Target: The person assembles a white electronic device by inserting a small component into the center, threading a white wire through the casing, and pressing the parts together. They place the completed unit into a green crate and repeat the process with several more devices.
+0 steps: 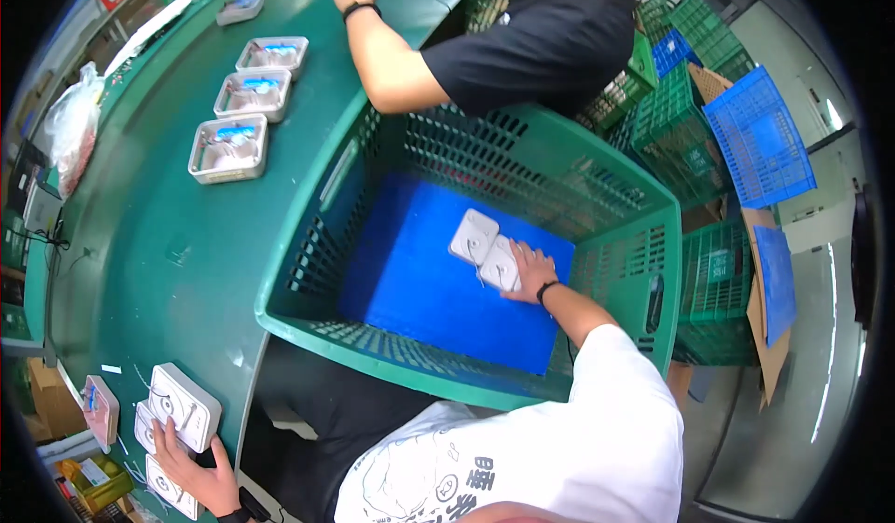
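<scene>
Your right hand (531, 269) reaches down inside the crate and lies over the right side of a white square unit (499, 264), fingers spread and thumb toward its lower edge; you can be seen touching it, but I cannot tell whether you are gripping it. Your left hand (199, 470) is at the bench, fingers on the face of a thick white unit (186, 400) and thumb out beside its lower right corner; whether that hand is closed on it, I cannot tell either. Just beside the unit under your right hand, to its upper left, lies another white unit (474, 234), and both rest on the blue sheet (401, 253) covering the floor of the large green crate (392, 366). By your left hand, one white unit (144, 427) shows partly hidden behind the thick one, another (171, 488) lies just below, and a pinkish open case (100, 409) sits to the left. Farther up the green bench (149, 243), three open grey-white cases with blue parts inside stand in a row: near (228, 150), middle (252, 94) and far (272, 55). Across the crate, a co-worker in a black top (550, 38) leans over the bench; stacked green crates (685, 141) stand to the right.
</scene>
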Tool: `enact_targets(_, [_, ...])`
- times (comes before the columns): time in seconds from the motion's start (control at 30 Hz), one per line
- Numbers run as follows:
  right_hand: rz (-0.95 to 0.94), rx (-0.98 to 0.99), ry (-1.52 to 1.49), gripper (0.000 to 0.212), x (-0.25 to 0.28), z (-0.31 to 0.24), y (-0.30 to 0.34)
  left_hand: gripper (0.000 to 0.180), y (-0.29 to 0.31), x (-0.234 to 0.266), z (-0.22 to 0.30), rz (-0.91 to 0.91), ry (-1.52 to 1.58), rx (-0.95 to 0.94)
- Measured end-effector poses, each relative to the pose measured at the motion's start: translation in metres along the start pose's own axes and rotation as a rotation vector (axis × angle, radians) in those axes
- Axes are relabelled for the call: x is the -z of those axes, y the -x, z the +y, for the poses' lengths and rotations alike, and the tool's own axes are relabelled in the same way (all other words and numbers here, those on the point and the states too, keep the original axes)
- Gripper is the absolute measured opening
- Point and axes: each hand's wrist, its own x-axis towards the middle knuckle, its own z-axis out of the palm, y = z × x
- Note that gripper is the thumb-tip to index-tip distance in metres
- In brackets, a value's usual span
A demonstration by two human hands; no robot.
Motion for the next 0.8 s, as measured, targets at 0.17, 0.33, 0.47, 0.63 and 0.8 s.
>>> enact_targets(0.17, [0.01,0.038,0.027,0.152,-0.006,-0.015,0.001,0.078,0.001,0.005,0.008,-0.01,0.011,0.043])
enact_targets(0.33, [0.206,0.007,0.028,0.152,-0.01,-0.04,0.009,0.079,0.004,0.004,0.01,0.015,-0.006,0.113])
enact_targets(0.47, [0.203,0.013,0.016,0.153,-0.02,-0.04,-0.001,0.082,0.002,0.004,0.012,0.024,0.032,0.118])
enact_targets(0.63, [0.296,-0.024,-0.009,0.149,-0.031,-0.027,-0.002,0.084,0.002,0.002,0.01,0.033,0.072,0.104])
enact_targets(0.8, [0.212,0.075,-0.118,0.14,0.022,-0.056,0.014,0.083,0.009,0.007,0.007,0.006,0.073,0.128])
